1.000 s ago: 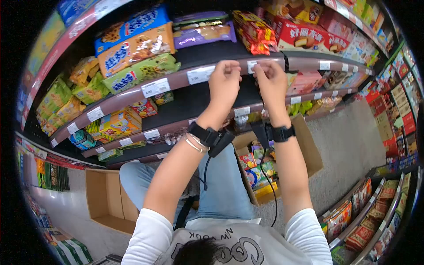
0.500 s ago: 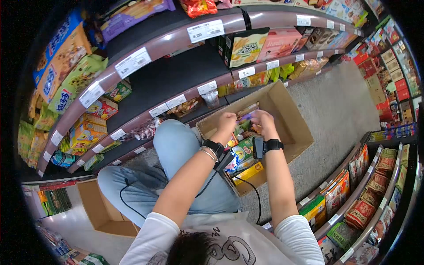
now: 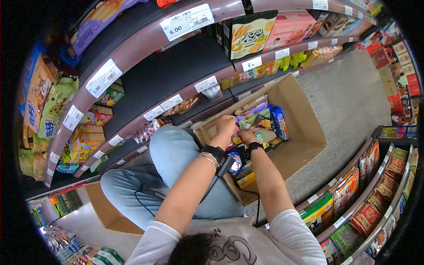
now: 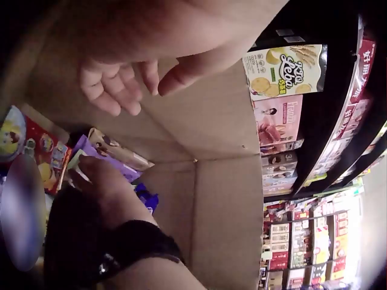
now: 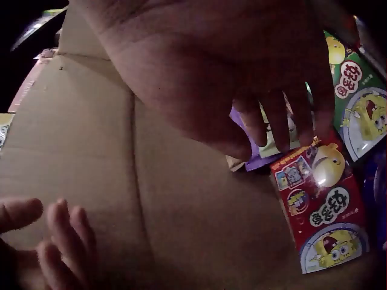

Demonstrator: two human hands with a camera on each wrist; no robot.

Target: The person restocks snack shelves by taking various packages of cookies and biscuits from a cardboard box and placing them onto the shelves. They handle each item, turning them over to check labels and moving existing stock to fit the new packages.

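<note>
Both hands are inside a cardboard box (image 3: 304, 132) holding snack packs. In the head view the left hand (image 3: 226, 126) hovers near its left side, beside the right hand (image 3: 247, 134). The left wrist view shows the left hand (image 4: 163, 48) empty, fingers loosely bent, above the right hand (image 4: 106, 181), which reaches down among packets. In the right wrist view the right hand's (image 5: 224, 78) fingers spread over a purple packet (image 5: 260, 158), next to a red box (image 5: 320, 205) and a green box (image 5: 360, 103); contact is unclear. A blue packet (image 3: 279, 123) lies farther right.
Snack shelves (image 3: 145, 75) with price tags curve along the front and left. Another shelf rack (image 3: 375, 194) stands at the lower right. A second cardboard box (image 3: 108, 207) is at the lower left, beside the person's bent legs (image 3: 176, 154).
Both hands have come down from the upper shelf edge into the cardboard box. The right hand has since moved left and lower, uncovering the blue packet and others. The head view has shifted.
</note>
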